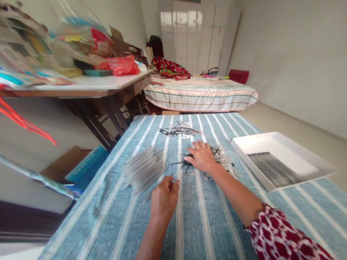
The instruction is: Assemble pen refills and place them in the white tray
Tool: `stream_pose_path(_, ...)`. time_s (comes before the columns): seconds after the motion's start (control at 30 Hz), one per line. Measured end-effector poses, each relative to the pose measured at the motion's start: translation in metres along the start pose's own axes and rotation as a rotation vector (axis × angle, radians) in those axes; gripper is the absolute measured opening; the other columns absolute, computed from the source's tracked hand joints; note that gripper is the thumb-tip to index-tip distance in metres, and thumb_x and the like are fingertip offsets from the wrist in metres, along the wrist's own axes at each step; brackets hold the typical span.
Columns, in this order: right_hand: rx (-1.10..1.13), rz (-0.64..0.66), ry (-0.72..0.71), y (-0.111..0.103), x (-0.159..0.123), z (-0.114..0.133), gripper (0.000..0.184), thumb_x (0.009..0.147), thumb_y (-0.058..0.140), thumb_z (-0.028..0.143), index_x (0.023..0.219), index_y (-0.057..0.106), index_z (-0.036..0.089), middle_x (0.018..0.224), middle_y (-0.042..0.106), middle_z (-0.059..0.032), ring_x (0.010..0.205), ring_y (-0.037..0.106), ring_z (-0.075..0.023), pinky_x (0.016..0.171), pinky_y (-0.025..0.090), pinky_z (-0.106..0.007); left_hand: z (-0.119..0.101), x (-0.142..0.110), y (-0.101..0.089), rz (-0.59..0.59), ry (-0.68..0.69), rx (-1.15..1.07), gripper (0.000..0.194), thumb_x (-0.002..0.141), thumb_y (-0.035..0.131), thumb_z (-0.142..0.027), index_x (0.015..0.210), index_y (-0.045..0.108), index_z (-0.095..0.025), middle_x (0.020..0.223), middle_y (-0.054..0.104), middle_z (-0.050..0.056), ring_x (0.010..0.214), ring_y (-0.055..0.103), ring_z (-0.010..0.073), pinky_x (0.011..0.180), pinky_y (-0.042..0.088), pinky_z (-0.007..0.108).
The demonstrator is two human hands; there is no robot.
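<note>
My left hand [165,196] is closed just above the striped cloth, thumb against curled fingers. Whatever they pinch, if anything, is too small or hidden to name. A blurred row of clear, greyish thin tubes [143,168] lies beyond it to the left. Palm down, my right hand [201,155] rests with fingers apart on a loose pile of thin black pointed pieces [187,162], partly covering them. Small clear plastic pieces [226,159] are scattered on that pile's right side. Farther back sits a small heap of black and clear slim parts [179,130].
At right, an open white box [287,148] holds a row of dark slim sticks [273,168]. A blue striped cloth [114,216] covers the table. To the left stands a side table [127,81] loaded with plastic bags. Behind is a bed [200,94].
</note>
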State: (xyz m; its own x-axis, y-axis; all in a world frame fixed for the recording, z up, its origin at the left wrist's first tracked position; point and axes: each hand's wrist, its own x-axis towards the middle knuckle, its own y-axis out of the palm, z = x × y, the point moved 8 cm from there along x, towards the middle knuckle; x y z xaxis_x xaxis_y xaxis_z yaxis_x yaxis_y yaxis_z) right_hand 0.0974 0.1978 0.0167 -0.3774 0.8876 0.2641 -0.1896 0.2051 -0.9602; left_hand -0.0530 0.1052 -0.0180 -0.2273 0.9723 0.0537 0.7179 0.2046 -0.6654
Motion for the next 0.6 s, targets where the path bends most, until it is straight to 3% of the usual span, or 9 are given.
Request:
stream_pose_path(0.17, -0.003, 0.101, 0.041, 0.027, -0.001, -0.003, 0.051, 0.085, 0.033, 0.060, 0.106, 0.061, 0.023, 0.103, 0.061, -0.0106, 0.104, 0.046, -0.0282, 0.087, 0.028, -0.045, 0.000, 0.000, -0.007, -0.023, -0.025, 0.005, 0.018, 0.074, 0.051, -0.035, 0.079, 0.059, -0.020, 0.064, 0.065, 0.003, 0.061, 0.062, 0.0207, 0.059, 0.041, 0.028)
stream_pose_path(0.4, 0.021, 0.055, -0.004, 0.022, -0.027, 0.005, 0.046, 0.087, 0.033, 0.057, 0.099, 0.062, 0.024, 0.097, 0.063, -0.0073, 0.097, 0.048, -0.0243, 0.085, 0.028, -0.040, 0.002, 0.001, -0.017, -0.058, -0.033, -0.022, 0.023, 0.076, 0.049, -0.038, 0.082, 0.059, -0.018, 0.067, 0.067, 0.004, 0.061, 0.063, 0.0208, 0.057, 0.043, 0.027)
stream_pose_path(0.6, 0.039, 0.040, -0.034, 0.017, -0.040, 0.011, 0.044, 0.085, 0.038, 0.056, 0.097, 0.064, 0.023, 0.092, 0.063, -0.0069, 0.097, 0.047, -0.0239, 0.085, 0.028, -0.039, 0.008, 0.007, -0.021, -0.070, -0.044, 0.134, 0.025, 0.079, 0.046, -0.036, 0.088, 0.060, -0.017, 0.073, 0.069, 0.003, 0.068, 0.066, 0.0181, 0.059, 0.045, 0.023)
